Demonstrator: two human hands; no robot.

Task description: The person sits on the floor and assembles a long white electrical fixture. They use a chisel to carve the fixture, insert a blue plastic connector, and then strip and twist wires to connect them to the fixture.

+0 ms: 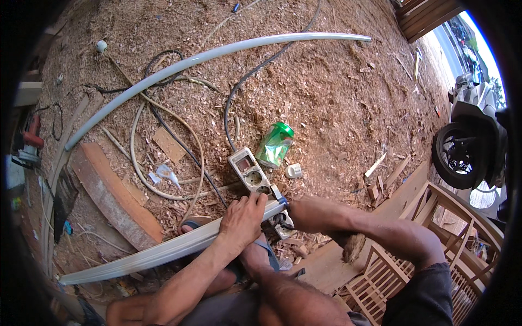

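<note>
My left hand (243, 218) grips the right end of a long grey plastic pipe (147, 254) that runs down to the left over the sawdust floor. My right hand (305, 212) is closed at the pipe's end, on a small blue-tipped tool (282, 201) that I can barely see. A white power strip (250, 173) with round sockets lies just beyond both hands, partly covered by them. My sandalled foot (191, 224) rests under the pipe.
A second long grey pipe (217, 53) curves across the floor. Cables and a pale hose (163, 141) loop at left. Also here: a crushed green can (275, 143), a white cap (293, 170), a wooden plank (114, 195), wooden frames (435, 255) at right, a parked scooter (470, 141).
</note>
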